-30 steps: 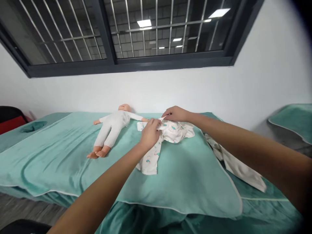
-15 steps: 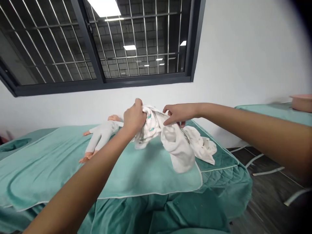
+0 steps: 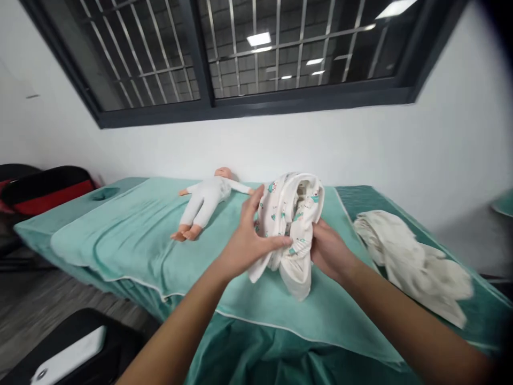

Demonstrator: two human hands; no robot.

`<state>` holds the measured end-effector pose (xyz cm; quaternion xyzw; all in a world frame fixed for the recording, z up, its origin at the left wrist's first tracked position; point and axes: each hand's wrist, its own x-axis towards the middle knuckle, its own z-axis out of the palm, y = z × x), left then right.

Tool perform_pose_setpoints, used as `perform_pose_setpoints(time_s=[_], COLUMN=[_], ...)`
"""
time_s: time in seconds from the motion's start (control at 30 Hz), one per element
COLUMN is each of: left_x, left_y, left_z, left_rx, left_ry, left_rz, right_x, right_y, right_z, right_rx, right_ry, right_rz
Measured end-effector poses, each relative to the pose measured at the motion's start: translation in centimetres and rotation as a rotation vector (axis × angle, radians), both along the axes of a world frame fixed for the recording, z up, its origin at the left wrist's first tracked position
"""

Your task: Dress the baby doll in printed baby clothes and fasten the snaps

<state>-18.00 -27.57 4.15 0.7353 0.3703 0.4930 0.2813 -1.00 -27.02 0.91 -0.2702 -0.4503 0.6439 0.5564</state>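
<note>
Both hands hold a bunched white baby garment (image 3: 294, 219) with small green and pink prints, raised over the bed. My left hand (image 3: 252, 238) grips its left side, the thumb laid across the front and the fingers partly behind the cloth. On the other side, my right hand (image 3: 331, 248) pinches the right edge, with some fingertips hidden by fabric. A plain white end hangs down between the hands. Left of the garment, a baby doll (image 3: 208, 198) in a white suit lies on its back, its arms spread.
Another crumpled white cloth (image 3: 412, 256) lies on the bed's right end. A light green towel (image 3: 132, 240) covers the bed. Front left, a white phone (image 3: 70, 355) rests on a black seat (image 3: 116, 353). Red and black chairs (image 3: 52, 190) stand at the far left, below a barred window (image 3: 256, 104).
The view has swung left, bringing the chairs and phone into sight. The garment, stretched between my hands before, is now gathered into an upright bundle, and my hands have come lower.
</note>
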Motion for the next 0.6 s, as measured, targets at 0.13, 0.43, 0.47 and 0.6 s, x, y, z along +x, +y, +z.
perform_pose_setpoints(time_s=[0.13,0.43,0.47,0.6], left_x=[-4.0,-21.3,-23.9,-33.6], left_y=[-0.7,-9.9,-11.5,-17.9], left_z=[-3.9,-14.4,-14.9,-14.2], left_rx=[-0.088,-0.334,-0.344,-0.356], left_ry=[-0.037,-0.015,0.025,0.244], left_rz=[0.211,1.037,1.164,1.589], right_x=[-5.5,-7.6,-6.8,-3.6], right_y=[0.9,4.0,4.5,5.7], right_z=[-1.0,-8.3,-9.6,-13.7], right_rx=[0.103,0.618,0.628,0.684], right_ry=[-0.182,-1.015,-1.059,-1.167], right_rz=[0.211,0.389,0.331,0.065])
